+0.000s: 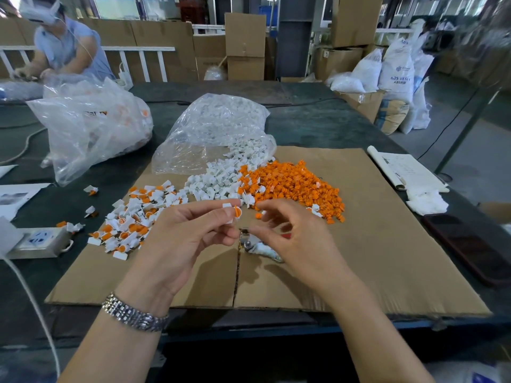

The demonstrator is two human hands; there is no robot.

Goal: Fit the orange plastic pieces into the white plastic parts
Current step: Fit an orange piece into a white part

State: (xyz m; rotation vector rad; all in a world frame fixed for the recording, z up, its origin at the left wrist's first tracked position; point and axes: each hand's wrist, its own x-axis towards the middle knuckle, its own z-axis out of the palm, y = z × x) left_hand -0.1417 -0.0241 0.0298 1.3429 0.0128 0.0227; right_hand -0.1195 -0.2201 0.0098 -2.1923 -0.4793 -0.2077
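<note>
The left hand (190,230) pinches a white part (228,214) with an orange piece (237,212) sitting in it, held up over the cardboard (387,258) on the desk (318,123). The right hand (293,230) hangs just beside it, fingers (269,210) loosely curled; something small and orange shows near the fingertips, but I can't tell whether they grip it or it lies on the sheet behind.

Behind the hands lie the supplies: a white heap (213,181) spilling from a clear bag (215,128), touching the orange heap (293,186). Finished pairs sit in a pile (132,217) to the left, some scattered off the cardboard.

The orange piece looks seated edge-on rather than flush, so it may not be pressed home. Dropped into the done pile like that, it could come apart. The two heaps meeting invites grabbing the wrong colour, and loose strays near the cardboard's edge could roll off the desk.
</note>
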